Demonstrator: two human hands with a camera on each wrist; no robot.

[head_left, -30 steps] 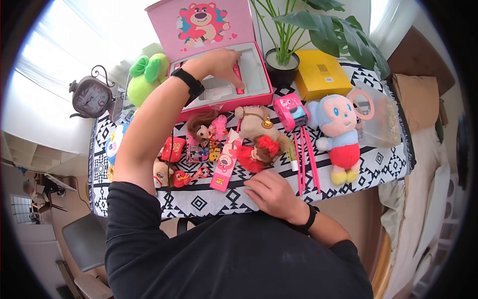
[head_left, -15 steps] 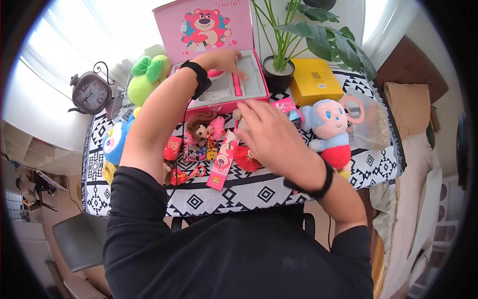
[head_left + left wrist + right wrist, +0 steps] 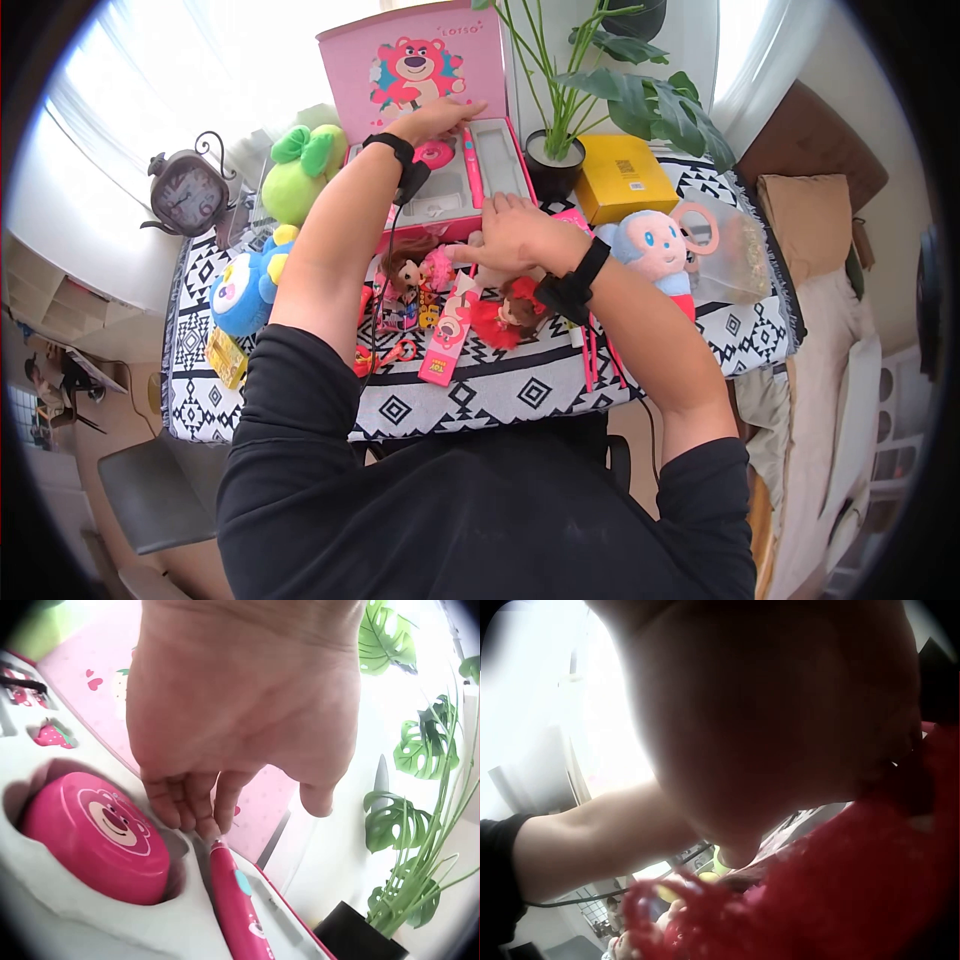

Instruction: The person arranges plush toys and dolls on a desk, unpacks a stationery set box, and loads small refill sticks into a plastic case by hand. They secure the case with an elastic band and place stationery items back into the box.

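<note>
In the head view my left hand point(image 3: 438, 120) reaches to the far side of an open pink gift box point(image 3: 440, 232). Its fingers extend straight down in the left wrist view, fingertips right at the tip of a pink electric toothbrush handle point(image 3: 238, 896) with a light blue button. That handle lies in the white tray beside a round pink case point(image 3: 112, 832) with a bear face. At the box's front edge, my right hand point(image 3: 522, 236) stretches its fingers towards the handle's near end. The right wrist view is dark, with red doll fabric point(image 3: 832, 900) below the palm.
In front of the box lie a doll in pink point(image 3: 435, 268), a doll in red point(image 3: 505, 318) and a slim pink carton point(image 3: 448, 335). A potted plant point(image 3: 556, 165), a yellow box point(image 3: 628, 180) and a plush toy point(image 3: 655, 250) stand right. A clock point(image 3: 190, 195) stands left.
My right hand has moved from the table's near edge forward to the box's front edge. My left hand has shifted towards the lid, uncovering more of the handle and the round case.
</note>
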